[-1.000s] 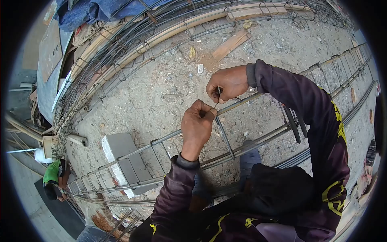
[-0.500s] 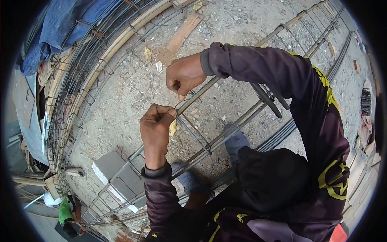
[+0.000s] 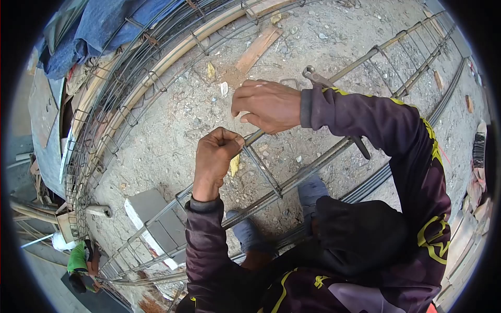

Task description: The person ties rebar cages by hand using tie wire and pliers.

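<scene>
A long steel rebar cage [image 3: 305, 174] runs diagonally across the view in front of me. My left hand [image 3: 215, 159] is closed, thumb and forefinger pinched against the upper bar beside a stirrup [image 3: 261, 168]. A thin tie wire is in that pinch, mostly hidden by the fingers. Just above the same bar, my right hand [image 3: 269, 106] is held palm down, its thumb and fingers apart and nothing visible in them. Pincers [image 3: 312, 74] lie across the cage under my right forearm, their jaws beyond the bar and a handle showing below the sleeve.
More bent rebar cages [image 3: 128, 99] and a blue tarp [image 3: 104, 31] fill the left. A wooden board [image 3: 259, 49] lies on the gravelly ground. Grey blocks [image 3: 156, 214] sit under the cage. A person in green [image 3: 78, 258] crouches at lower left. Straight bars [image 3: 368, 182] lie at right.
My right hand has turned palm down and its pinched fingers have come apart. My left hand keeps its pinch at the bar. The pincers' jaws have come into sight as the view shifted.
</scene>
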Demonstrator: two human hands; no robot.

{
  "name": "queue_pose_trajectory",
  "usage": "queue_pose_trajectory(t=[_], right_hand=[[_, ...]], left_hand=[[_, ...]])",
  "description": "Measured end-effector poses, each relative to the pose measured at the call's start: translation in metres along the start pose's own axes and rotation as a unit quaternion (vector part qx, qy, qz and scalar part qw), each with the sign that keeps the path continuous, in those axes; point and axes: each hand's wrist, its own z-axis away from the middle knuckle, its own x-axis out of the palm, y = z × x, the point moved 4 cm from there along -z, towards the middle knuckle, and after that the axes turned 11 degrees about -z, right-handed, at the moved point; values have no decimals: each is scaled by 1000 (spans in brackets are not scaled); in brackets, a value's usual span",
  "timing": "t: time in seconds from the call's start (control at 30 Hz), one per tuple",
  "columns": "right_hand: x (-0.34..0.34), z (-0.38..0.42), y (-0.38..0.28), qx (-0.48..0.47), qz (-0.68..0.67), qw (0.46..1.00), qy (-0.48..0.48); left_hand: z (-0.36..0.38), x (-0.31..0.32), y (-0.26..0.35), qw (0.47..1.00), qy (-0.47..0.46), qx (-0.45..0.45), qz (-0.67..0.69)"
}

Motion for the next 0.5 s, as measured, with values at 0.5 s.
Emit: queue_pose_trajectory(t=[0.5], right_hand=[[35,77,-45,-9,368,930,6]], left_hand=[[-4,0,-4,999,-2,12,-31]])
